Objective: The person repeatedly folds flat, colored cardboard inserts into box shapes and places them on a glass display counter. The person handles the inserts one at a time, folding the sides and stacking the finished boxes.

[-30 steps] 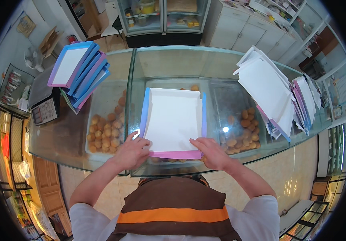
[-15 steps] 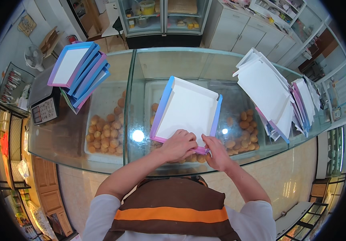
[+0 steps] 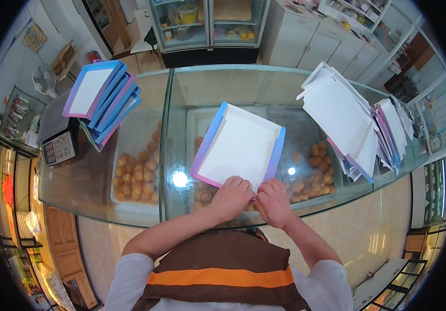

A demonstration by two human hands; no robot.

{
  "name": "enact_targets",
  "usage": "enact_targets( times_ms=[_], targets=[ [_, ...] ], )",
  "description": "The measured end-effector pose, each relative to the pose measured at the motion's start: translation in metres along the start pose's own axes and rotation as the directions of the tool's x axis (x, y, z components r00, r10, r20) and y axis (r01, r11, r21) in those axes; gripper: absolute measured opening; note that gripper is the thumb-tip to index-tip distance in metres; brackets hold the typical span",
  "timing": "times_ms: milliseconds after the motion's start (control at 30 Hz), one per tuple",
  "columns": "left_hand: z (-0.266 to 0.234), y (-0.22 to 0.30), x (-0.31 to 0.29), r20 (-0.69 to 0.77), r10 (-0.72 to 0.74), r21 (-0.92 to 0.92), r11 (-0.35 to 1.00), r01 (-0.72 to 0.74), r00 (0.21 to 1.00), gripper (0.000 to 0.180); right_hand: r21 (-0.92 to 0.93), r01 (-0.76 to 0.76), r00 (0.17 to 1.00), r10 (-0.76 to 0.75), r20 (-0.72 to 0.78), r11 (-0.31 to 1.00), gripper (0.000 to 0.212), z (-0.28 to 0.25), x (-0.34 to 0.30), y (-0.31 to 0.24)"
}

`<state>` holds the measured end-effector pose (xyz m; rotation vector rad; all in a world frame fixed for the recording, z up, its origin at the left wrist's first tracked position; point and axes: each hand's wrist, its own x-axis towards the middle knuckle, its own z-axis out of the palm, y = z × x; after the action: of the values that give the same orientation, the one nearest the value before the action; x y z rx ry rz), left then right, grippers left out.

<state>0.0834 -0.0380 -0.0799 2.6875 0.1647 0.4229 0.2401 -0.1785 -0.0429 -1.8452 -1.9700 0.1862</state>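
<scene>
A shallow cardboard box [image 3: 238,145], white inside with blue and purple sides, lies slightly turned on the glass counter in front of me. Its left and right sides stand up, while the far edge looks low. My left hand [image 3: 233,197] is closed on the near purple side, close to the near-right corner. Right beside it, my right hand [image 3: 275,203] pinches that same corner, with its fingers bent around the cardboard. The two hands nearly touch, and they hide most of the corner and its flaps.
Folded boxes [image 3: 98,96] are stacked at the left by a scale [image 3: 59,149]. White cardboard blanks [image 3: 339,111] lean in a pile at the right, with more cardboard [image 3: 389,129] beyond. Under the glass counter top [image 3: 197,88] are round brown baked pieces [image 3: 135,179].
My right hand has moved left and closed in beside my left hand at the box's corner. The box has turned slightly and shifted a little toward me.
</scene>
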Motion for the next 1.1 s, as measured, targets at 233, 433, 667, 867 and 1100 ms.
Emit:
enact_targets(
  times_ms=[233, 433, 667, 867, 1100],
  targets=[
    [-0.102, 0.018, -0.001, -0.558, -0.576, -0.607, 0.774, 0.180, 0.597, 0.021, 0.349, -0.102, 0.723, 0.310, -0.617, 0.932, 0.055, -0.049, 0.049, -0.039],
    [-0.136, 0.003, -0.021, 0.049, -0.828, -0.887, -0.294, -0.357, 0.559, 0.036, 0.986, 0.141, 0.547, 0.822, -0.156, 0.093, 0.053, -0.055, 0.061, 0.011],
    [-0.144, -0.031, -0.073, -0.083, -0.664, -0.996, 0.044, -0.071, 0.743, 0.043, 0.963, -0.032, 0.660, 0.729, -0.179, 0.266, 0.036, -0.040, 0.062, -0.011],
    [-0.176, 0.005, -0.062, -0.159, -0.753, -0.863, 0.421, 0.281, 0.639, 0.044, 0.938, -0.137, 0.761, 0.640, -0.105, 0.317, 0.047, -0.044, 0.067, -0.050],
    [-0.133, 0.019, -0.053, -0.521, -0.803, -0.836, 0.548, 0.016, 0.289, 0.019, 0.895, 0.078, 0.510, 0.753, -0.415, 0.440, 0.017, -0.027, 0.063, -0.070]
  ],
)
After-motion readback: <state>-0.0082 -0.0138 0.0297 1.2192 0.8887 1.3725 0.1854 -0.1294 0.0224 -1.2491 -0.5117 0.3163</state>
